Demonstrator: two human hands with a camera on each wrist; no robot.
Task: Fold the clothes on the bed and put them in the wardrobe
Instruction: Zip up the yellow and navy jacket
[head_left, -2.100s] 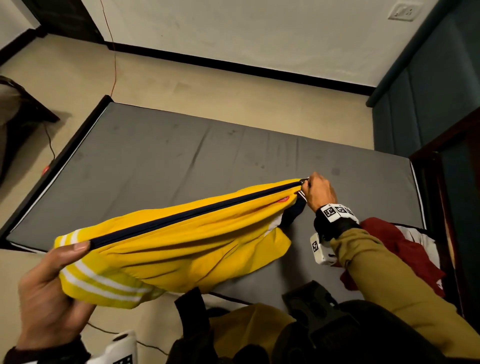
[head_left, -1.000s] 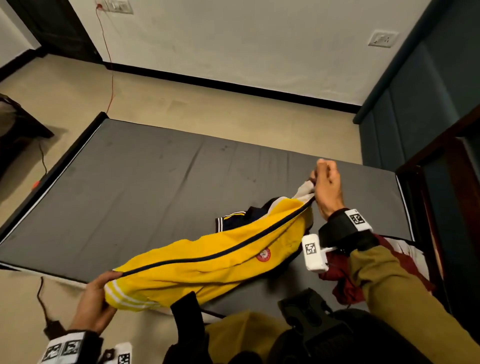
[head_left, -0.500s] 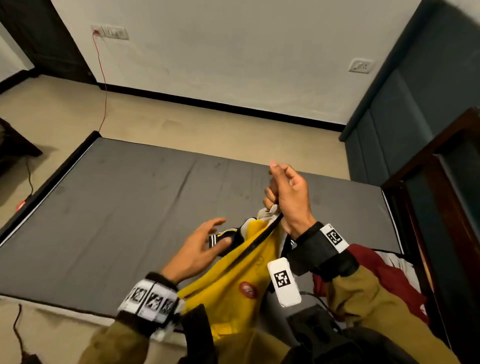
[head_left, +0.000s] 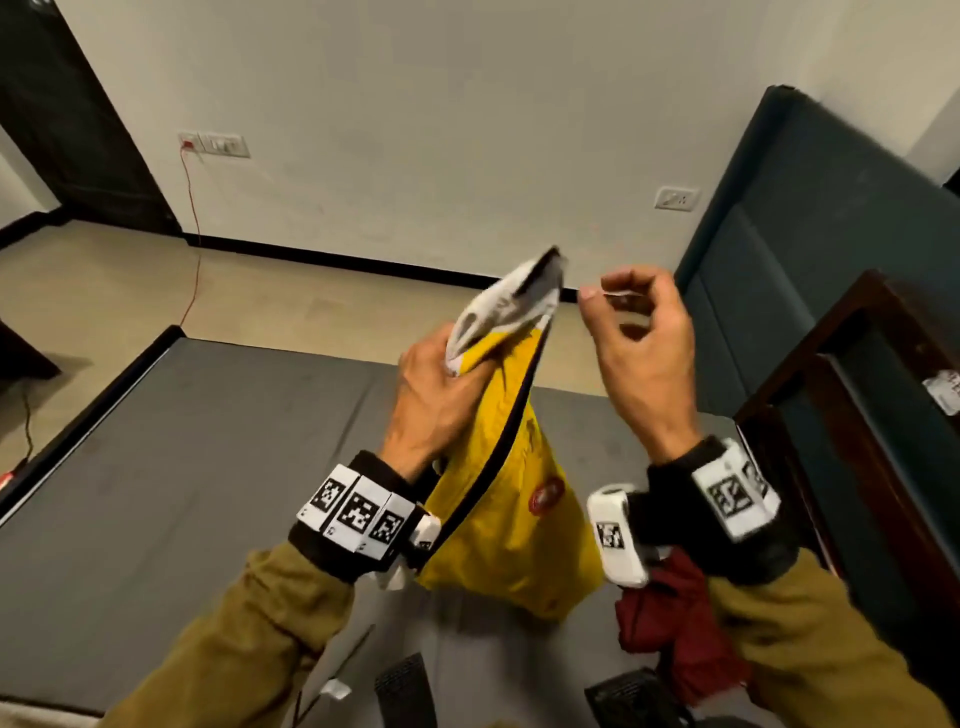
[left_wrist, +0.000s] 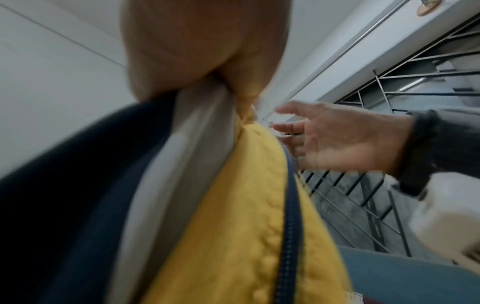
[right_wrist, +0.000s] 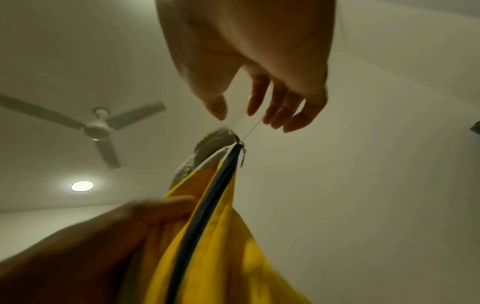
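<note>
Visibly bunched yellow jacket (head_left: 511, 499) — zipped, dangling

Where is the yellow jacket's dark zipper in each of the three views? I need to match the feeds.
Head: the dark zipper runs down the middle of the picture, from the white collar toward the left wrist.
Left wrist: right of centre, running down to the bottom edge.
Right wrist: centre, rising from the bottom edge to the metal pull.
Shared landmark: the left hand gripping the yellow jacket beside the zipper.
</note>
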